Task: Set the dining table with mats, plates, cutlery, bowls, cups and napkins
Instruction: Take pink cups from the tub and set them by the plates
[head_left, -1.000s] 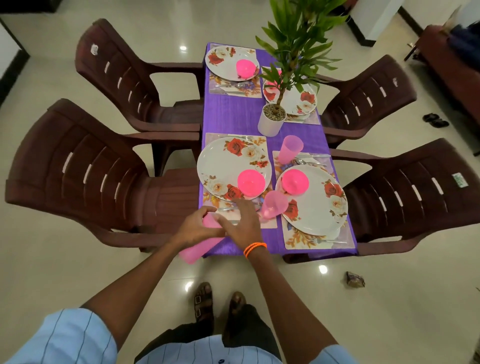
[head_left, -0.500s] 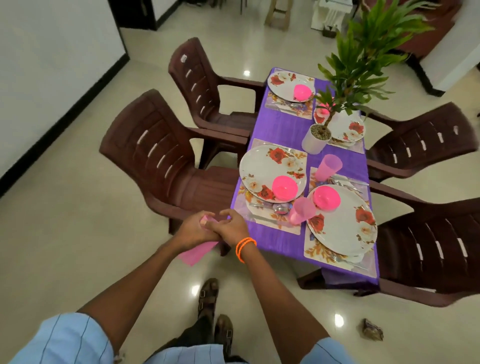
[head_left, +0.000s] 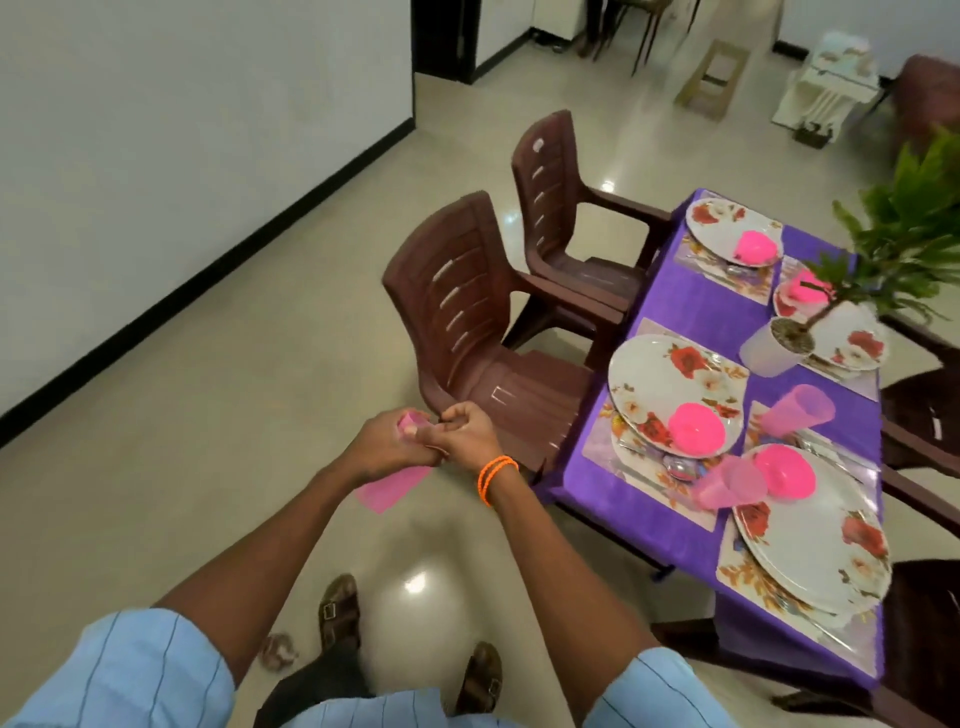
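Observation:
Both hands meet in front of me, left of the table's near corner. My left hand (head_left: 387, 447) and my right hand (head_left: 467, 434) together grip a folded pink napkin (head_left: 392, 488) that hangs below them over the floor. On the purple-clothed table (head_left: 691, 312) at the right lie floral mats with floral plates (head_left: 670, 387), pink bowls (head_left: 696, 428), cutlery and two pink cups (head_left: 800, 410). One cup (head_left: 727, 486) stands between the two near plates.
Two brown plastic chairs (head_left: 467, 322) stand along the table's left side, more chairs at the right edge. A potted plant (head_left: 779, 343) sits mid-table. White wall with black skirting at left. A small object (head_left: 278, 649) lies on the floor by my feet.
My view has swung left, so the table now sits at the right. Both hands with the pink napkin have come off the table's near edge and are now over the floor.

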